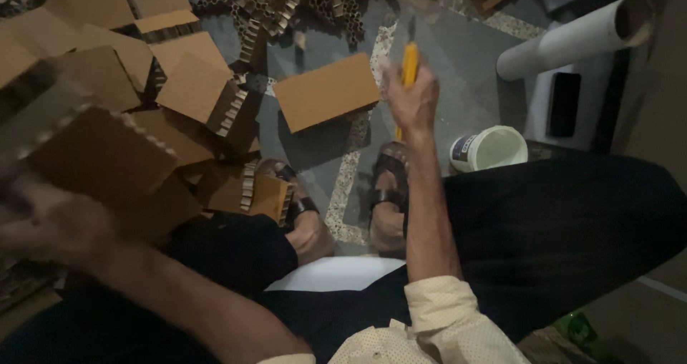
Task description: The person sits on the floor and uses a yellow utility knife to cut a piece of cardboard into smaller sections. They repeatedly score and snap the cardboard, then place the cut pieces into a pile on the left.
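Right hand: raised at about 12 o'clock from the lap, fingers closed round a yellow utility knife.
Knife axis: near upright in view, running 12 to 6 o'clock; tip end blurred, blade not made out.
Left hand: low at 9 o'clock, motion-blurred, wrapped on the near edge of a honeycomb cardboard piece.
Held piece: brown, flat-faced, cell edge showing along its upper rim; long side slanting from 10 toward 4 o'clock.
Key relation: held piece well apart from the knife, lying at roughly 8 o'clock from the right hand; left hand far nearer to it, touching.
Loose cardboard rectangle: flat on the floor, just beside the right hand at its 9 o'clock, long axis tilted 8 to 2 o'clock.
Cardboard pile: heaped at 10 to 11 o'clock, pieces overlapping.
White tub: on the floor at 4 o'clock from the right hand, beside the knee.
White tube: lying at 2 o'clock, open end to the right.
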